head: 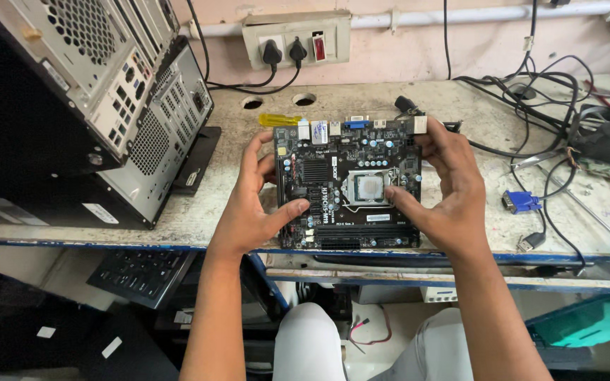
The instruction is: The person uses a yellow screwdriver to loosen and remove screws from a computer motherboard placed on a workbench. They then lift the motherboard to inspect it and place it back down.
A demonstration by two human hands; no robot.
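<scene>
A black computer motherboard (pixel 333 212) lies flat near the front edge of the workbench, with a silver processor (pixel 370 188) seated in its socket. My left hand (pixel 252 204) grips the board's left edge, thumb resting on its surface. My right hand (pixel 446 190) holds the right edge, thumb pressed beside the processor socket, fingers curled over the back right corner.
Two desktop computer cases (pixel 107 106) lie stacked at the left. A yellow-handled screwdriver (pixel 279 120) sits behind the board. Tangled black cables (pixel 531 106), a blue connector plug (pixel 520 202) and a fan (pixel 605 134) crowd the right. A wall socket strip (pixel 296 39) is behind. A keyboard (pixel 139 271) sits under the bench.
</scene>
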